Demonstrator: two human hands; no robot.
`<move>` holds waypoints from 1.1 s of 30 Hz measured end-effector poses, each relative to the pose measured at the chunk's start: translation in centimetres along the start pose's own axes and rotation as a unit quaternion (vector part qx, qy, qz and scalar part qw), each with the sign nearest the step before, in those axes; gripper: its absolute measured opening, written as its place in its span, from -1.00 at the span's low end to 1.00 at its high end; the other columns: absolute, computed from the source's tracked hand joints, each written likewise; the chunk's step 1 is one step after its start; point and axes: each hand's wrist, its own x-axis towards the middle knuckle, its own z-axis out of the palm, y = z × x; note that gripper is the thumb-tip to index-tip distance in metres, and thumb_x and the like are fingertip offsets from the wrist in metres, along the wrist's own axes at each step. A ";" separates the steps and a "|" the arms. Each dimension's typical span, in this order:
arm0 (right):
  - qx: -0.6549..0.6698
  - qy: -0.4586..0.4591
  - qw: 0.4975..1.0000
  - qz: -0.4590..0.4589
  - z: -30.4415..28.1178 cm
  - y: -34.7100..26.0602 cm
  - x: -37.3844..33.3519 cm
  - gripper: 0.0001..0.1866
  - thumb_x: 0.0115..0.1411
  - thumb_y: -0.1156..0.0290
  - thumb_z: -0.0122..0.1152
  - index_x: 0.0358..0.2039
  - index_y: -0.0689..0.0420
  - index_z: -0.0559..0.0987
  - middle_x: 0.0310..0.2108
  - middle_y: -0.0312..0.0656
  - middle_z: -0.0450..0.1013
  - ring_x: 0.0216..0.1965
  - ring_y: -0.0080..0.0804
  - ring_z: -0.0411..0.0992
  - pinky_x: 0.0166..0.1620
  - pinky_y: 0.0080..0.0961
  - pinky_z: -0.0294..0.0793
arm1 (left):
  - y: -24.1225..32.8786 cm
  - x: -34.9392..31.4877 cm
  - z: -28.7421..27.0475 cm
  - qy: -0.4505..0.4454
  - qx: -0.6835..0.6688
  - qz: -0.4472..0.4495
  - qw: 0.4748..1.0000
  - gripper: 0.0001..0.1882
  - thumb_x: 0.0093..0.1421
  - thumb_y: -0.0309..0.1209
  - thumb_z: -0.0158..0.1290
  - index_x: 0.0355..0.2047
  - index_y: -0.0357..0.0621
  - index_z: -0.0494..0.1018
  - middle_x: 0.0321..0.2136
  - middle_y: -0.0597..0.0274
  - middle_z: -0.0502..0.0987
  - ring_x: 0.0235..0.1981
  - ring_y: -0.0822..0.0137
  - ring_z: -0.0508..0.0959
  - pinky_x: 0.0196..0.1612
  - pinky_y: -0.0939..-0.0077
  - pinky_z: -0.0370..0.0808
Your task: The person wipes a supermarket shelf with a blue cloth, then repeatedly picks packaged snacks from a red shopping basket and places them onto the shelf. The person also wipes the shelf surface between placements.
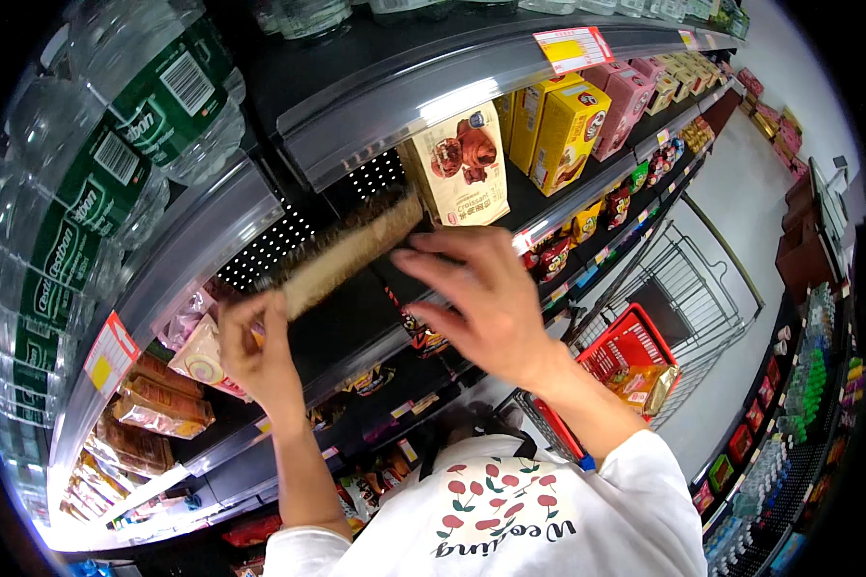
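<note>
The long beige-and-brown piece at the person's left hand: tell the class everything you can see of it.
The long beige-and-brown piece is narrow, with a pale, plain-looking face and a dark, ragged-looking brown upper edge. Blur hides its material. It slants upward to the right in front of the dark shelf. The left hand pinches its lower end; its upper end is beside the cream box, contact unclear. The right hand is open close by.

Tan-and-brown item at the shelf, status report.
Left hand pinching left end. Right hand open near right end. Tan-and-brown item slanted, blurred, kind unclear. Cream box close by its right end.
</note>
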 end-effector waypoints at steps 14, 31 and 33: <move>-0.065 0.031 0.987 -0.145 2.9 1.8 5.3 -0.86 -0.10 0.36 0.27 -0.49 0.06 0.54 -0.35 -0.27 0.35 -0.21 -0.27 0.36 -0.23 -0.34 0.41 | 4.7 -1.0 2.2 0.048 -0.037 0.029 0.998 -0.93 0.27 -0.49 0.23 -0.26 -0.22 0.60 -0.38 0.36 0.56 -0.37 0.54 0.46 -0.26 0.65 0.40; -0.174 -0.228 0.889 0.357 -22.7 -2.3 -13.9 -0.81 0.18 0.34 0.28 -0.41 0.18 0.50 -0.38 -0.14 0.37 -0.28 -0.13 0.44 -0.26 -0.20 0.45 | 10.5 -15.3 19.0 -0.521 -0.264 0.022 0.812 -0.92 0.17 -0.64 0.22 -0.31 -0.25 0.60 -0.34 0.28 0.58 -0.32 0.51 0.52 -0.27 0.63 0.43; -0.180 -0.200 0.863 0.428 -22.9 -1.7 -17.7 -0.79 0.21 0.33 0.28 -0.40 0.20 0.49 -0.39 -0.11 0.37 -0.30 -0.08 0.44 -0.25 -0.18 0.43 | 10.0 -17.8 21.1 -0.519 -0.259 0.072 0.811 -0.87 0.21 -0.59 0.21 -0.21 -0.24 0.62 -0.27 0.20 0.60 -0.27 0.38 0.55 -0.25 0.57 0.46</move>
